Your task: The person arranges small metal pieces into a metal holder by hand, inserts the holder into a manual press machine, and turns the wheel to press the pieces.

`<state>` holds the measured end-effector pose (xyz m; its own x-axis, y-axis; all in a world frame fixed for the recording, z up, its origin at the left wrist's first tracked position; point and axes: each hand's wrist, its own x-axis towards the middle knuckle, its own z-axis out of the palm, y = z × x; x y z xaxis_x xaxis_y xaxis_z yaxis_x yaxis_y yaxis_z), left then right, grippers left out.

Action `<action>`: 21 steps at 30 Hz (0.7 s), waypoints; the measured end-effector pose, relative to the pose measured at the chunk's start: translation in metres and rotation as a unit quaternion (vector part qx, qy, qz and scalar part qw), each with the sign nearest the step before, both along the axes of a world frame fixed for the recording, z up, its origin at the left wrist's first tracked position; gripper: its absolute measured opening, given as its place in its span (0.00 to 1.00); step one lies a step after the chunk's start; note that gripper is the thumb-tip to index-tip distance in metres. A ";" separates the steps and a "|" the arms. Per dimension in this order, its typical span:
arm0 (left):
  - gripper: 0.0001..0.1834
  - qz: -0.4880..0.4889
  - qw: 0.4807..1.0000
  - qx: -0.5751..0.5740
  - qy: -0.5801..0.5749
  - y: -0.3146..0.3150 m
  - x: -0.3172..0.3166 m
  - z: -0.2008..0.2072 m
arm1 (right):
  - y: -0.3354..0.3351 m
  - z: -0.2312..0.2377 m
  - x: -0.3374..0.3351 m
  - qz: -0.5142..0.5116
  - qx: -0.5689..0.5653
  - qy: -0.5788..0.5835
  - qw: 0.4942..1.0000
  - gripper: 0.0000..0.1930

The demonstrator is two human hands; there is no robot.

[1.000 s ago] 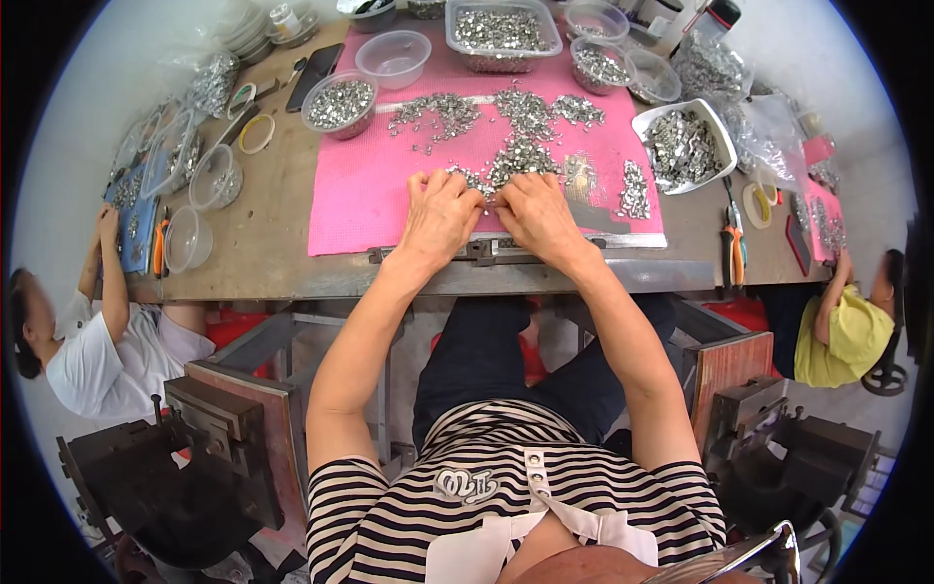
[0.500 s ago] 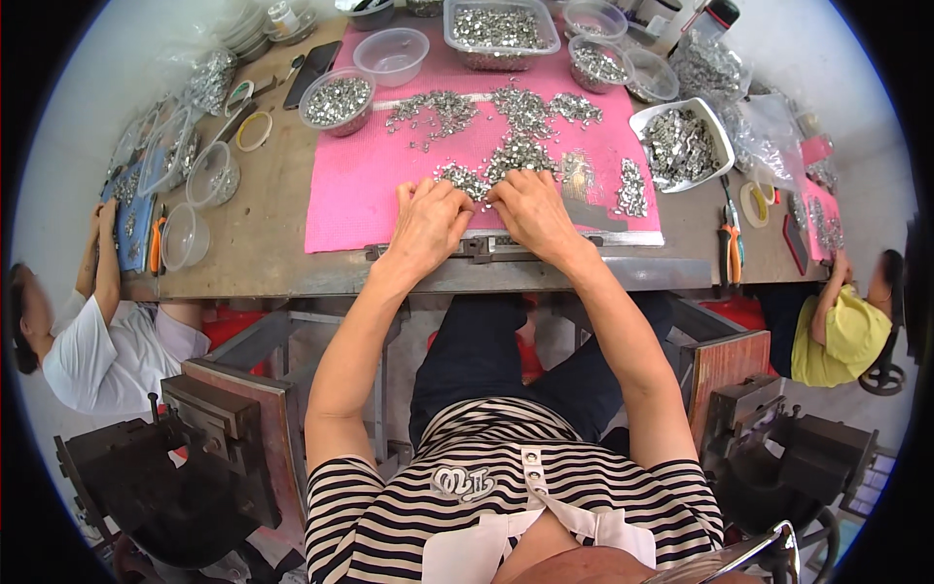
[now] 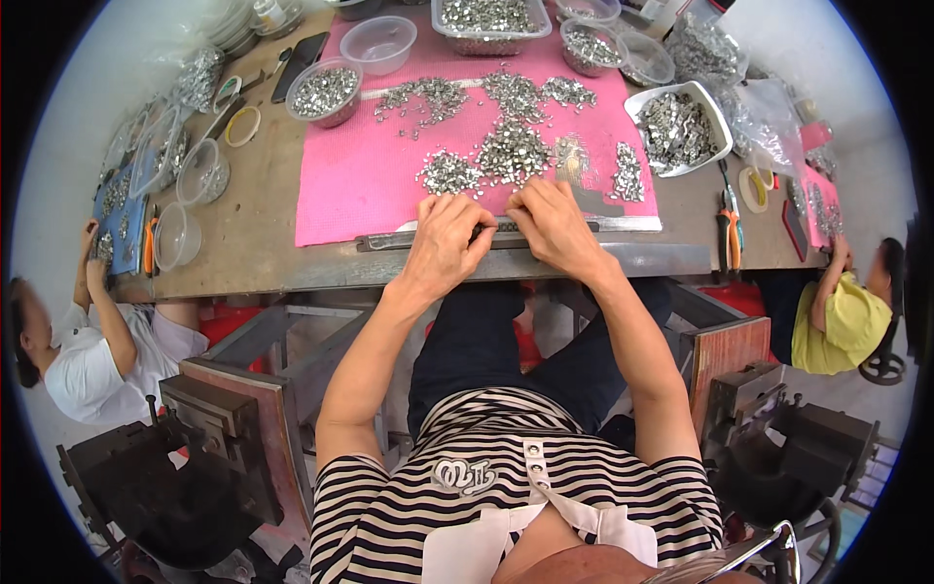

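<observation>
My left hand (image 3: 446, 239) and my right hand (image 3: 556, 228) are close together over a narrow dark metal bar (image 3: 384, 241) along the mat's near edge. Both have fingers bent and pinched; whatever lies between the fingertips is too small or hidden to make out. Just beyond the left fingers is a small pile of silver metal pieces (image 3: 450, 173). A larger heap of the same shiny pieces (image 3: 514, 153) lies past the right fingers. More pieces are spread farther back over the pink mat (image 3: 336, 200).
Tubs of metal pieces (image 3: 326, 92) stand around the mat, with a white tray (image 3: 678, 129) at right. An empty clear bowl (image 3: 378, 45) is at back left. Orange-handled pliers (image 3: 728, 234) lie right. Co-workers sit at left (image 3: 107, 336) and right (image 3: 842, 316).
Both hands have drawn back from the piles to the metal bar at the near edge. The small left pile now shows uncovered. The left co-worker's hands have shifted.
</observation>
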<state>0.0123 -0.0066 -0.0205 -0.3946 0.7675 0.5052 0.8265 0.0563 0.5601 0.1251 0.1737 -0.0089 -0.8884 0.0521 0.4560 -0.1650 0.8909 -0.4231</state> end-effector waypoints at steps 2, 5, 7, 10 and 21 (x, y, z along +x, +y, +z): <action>0.06 -0.003 1.000 0.001 0.004 0.001 0.001 0.001 | -0.006 0.000 0.007 0.003 -0.009 0.009 1.000 0.06; 0.06 -0.005 1.000 -0.003 0.009 0.002 0.003 0.004 | -0.014 -0.003 0.012 0.003 -0.010 0.031 0.999 0.07; 0.06 -0.004 1.000 -0.009 0.010 0.001 0.003 0.004 | -0.017 -0.006 0.014 0.000 0.000 0.045 0.999 0.08; 0.06 -0.002 1.000 0.020 -0.002 -0.002 0.004 -0.001 | -0.020 -0.009 0.015 -0.001 0.043 0.066 0.997 0.09; 0.05 0.145 0.987 -0.048 0.040 0.008 -0.015 0.008 | -0.003 -0.008 -0.003 -0.022 0.018 0.043 0.999 0.07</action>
